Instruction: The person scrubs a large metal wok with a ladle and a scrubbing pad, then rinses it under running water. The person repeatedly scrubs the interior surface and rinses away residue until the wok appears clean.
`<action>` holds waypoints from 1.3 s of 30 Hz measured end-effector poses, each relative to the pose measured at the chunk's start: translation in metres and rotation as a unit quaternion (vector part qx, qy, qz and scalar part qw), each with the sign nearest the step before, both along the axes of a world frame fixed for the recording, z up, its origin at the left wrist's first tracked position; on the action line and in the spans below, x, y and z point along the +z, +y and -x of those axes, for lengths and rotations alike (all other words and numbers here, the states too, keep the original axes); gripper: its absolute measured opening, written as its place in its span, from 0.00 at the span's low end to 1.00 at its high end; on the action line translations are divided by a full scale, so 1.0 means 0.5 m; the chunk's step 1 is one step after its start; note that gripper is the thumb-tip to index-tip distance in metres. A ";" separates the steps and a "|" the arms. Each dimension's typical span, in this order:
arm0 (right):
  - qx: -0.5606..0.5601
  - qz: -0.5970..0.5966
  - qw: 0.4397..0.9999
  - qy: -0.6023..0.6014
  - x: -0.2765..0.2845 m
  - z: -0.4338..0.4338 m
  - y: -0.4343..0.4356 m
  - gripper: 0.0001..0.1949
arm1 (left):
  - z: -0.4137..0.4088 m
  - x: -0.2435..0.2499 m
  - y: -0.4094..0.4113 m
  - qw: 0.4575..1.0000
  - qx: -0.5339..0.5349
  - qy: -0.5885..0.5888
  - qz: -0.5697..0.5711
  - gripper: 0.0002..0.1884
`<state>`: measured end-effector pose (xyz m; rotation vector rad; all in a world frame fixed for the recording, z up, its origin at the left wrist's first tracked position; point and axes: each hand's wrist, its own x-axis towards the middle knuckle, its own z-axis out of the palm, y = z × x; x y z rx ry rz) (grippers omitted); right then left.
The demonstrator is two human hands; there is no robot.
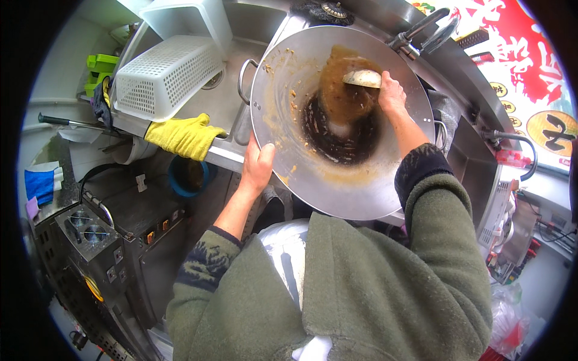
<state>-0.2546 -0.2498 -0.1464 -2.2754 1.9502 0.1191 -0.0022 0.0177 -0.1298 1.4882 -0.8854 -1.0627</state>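
A large metal wok with two loop handles rests tilted over the sink, its inside smeared brown, with food bits and a dark bottom. My left hand grips the wok's near left rim, thumb on the inner side. In my right hand is a pale, rounded scoop-like tool, held inside the wok over brown liquid near its far side. The exact kind of tool cannot be told.
Left of the wok, a white perforated basket stands in the steel sink. A yellow towelling glove hangs over the front edge. Faucets rise at the back right. A blue bucket is on the floor.
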 end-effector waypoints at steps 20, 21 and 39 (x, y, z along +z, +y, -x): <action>0.032 -0.024 0.999 0.033 -0.015 0.111 0.108 0.09 | 0.000 -0.014 -0.003 1.000 0.005 -0.019 0.004 0.28; 0.019 -0.017 0.999 0.030 -0.020 0.095 0.089 0.09 | 0.002 -0.011 -0.003 1.000 0.003 -0.020 0.002 0.28; -0.127 -0.238 0.949 -0.162 -0.163 0.016 0.123 0.15 | 0.015 -0.014 -0.023 0.999 -0.012 -0.026 0.024 0.28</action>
